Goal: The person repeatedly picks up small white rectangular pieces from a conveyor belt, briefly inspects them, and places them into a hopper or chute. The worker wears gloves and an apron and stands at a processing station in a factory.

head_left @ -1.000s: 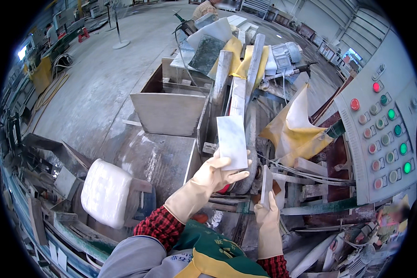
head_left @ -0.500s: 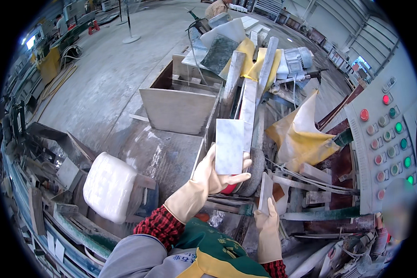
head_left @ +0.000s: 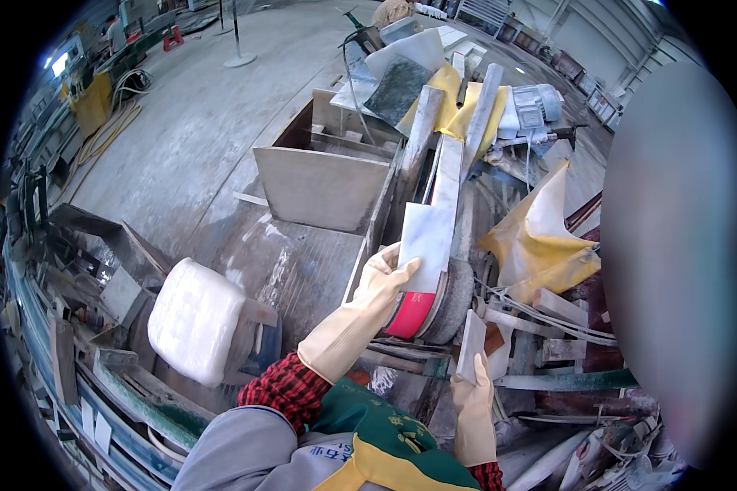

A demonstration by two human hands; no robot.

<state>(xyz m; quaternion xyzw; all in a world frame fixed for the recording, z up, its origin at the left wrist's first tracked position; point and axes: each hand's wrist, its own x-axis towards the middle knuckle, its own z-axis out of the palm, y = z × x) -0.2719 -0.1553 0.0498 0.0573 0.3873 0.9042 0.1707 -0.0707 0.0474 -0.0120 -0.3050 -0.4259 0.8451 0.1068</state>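
In my left hand [head_left: 364, 295], gloved in cream rubber, is a pale marble tile [head_left: 427, 233], gripped at its left edge with the thumb on its face. The tile lies along a narrow pale strip of the machine, its lower end just above a red band [head_left: 412, 315] on a round wheel. Beside that band is a rough grey wheel rim [head_left: 449, 307]. Lower down, my right hand [head_left: 473, 397], gloved alike, pinches a second pale tile [head_left: 469, 345], which stands on edge and tilts. A brown-and-white piece [head_left: 495, 344] lies behind it.
A large blurred grey shape [head_left: 680, 245] covers the right side. Left of the machine are an open-topped box [head_left: 323, 188] and a plastic-wrapped padded seat [head_left: 195, 319]. A yellow-and-white sheet [head_left: 540, 245] and cables [head_left: 557, 322] are on the right. A motor [head_left: 536, 106] sits farther back.
My left hand has turned over and brought its tile from upright onto the machine's strip, baring the red band. A blurred shape now hides the button panel. My right hand holds its tile as before.
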